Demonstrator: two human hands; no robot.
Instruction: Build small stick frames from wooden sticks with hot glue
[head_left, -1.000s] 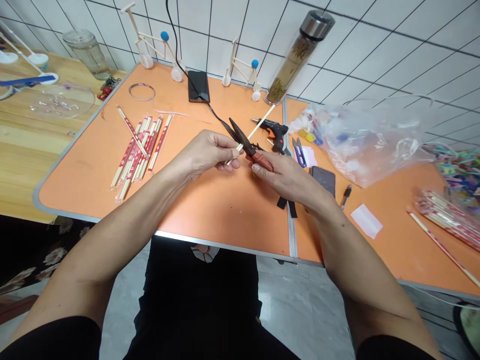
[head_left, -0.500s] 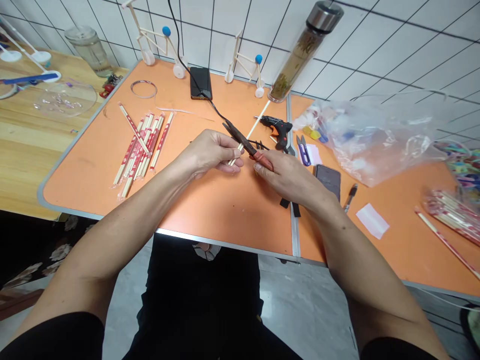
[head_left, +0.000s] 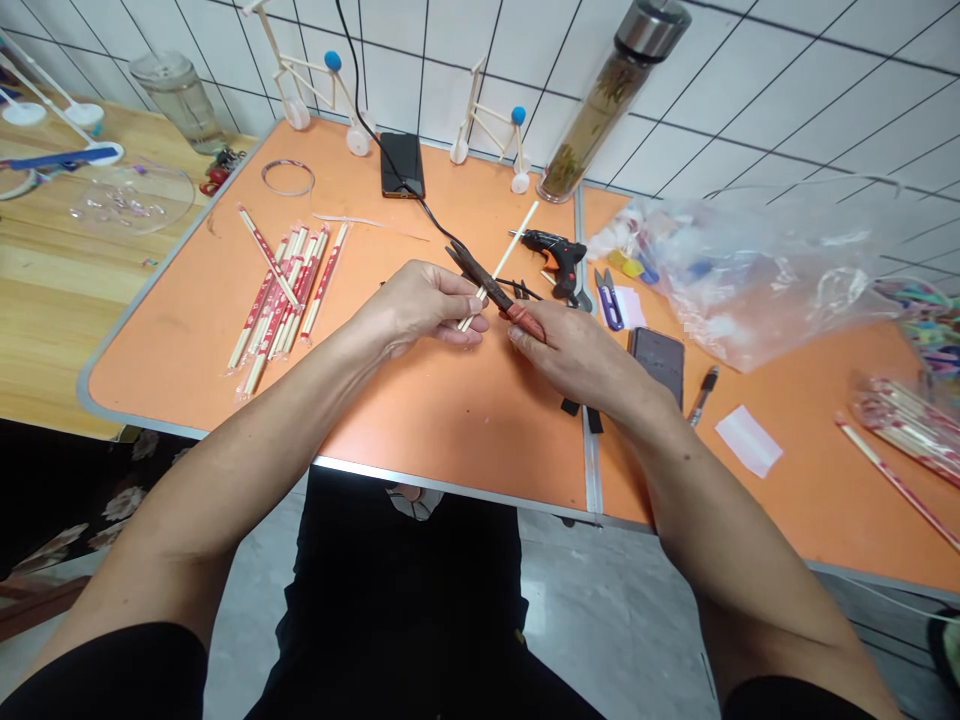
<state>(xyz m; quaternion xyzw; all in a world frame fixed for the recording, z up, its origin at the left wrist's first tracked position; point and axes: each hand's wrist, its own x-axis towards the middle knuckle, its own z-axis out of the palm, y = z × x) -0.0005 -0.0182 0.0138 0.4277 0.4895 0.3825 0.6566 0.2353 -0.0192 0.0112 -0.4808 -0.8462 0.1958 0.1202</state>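
Note:
My left hand [head_left: 442,308] pinches a pale wooden chopstick [head_left: 517,238] near its lower end, with a shorter pale stick alongside it between the fingers. The long end slants up and away to the right. My right hand [head_left: 562,345] is closed round the reddish handle of dark, worn scissors [head_left: 480,275]. Their blades cross the chopstick just beyond my left fingertips, tips pointing up and left, slightly apart. A black hot glue gun [head_left: 559,260] lies just behind my right hand, its cable running nearby.
Wrapped chopsticks [head_left: 285,290] lie at left on the orange table [head_left: 420,420]. Behind stand two stick models [head_left: 491,125] with blue balls, a phone [head_left: 402,165] and a tall tea bottle [head_left: 600,110]. At right are purple snips [head_left: 609,300], another phone [head_left: 657,362], a pen [head_left: 703,395] and a plastic bag [head_left: 750,280].

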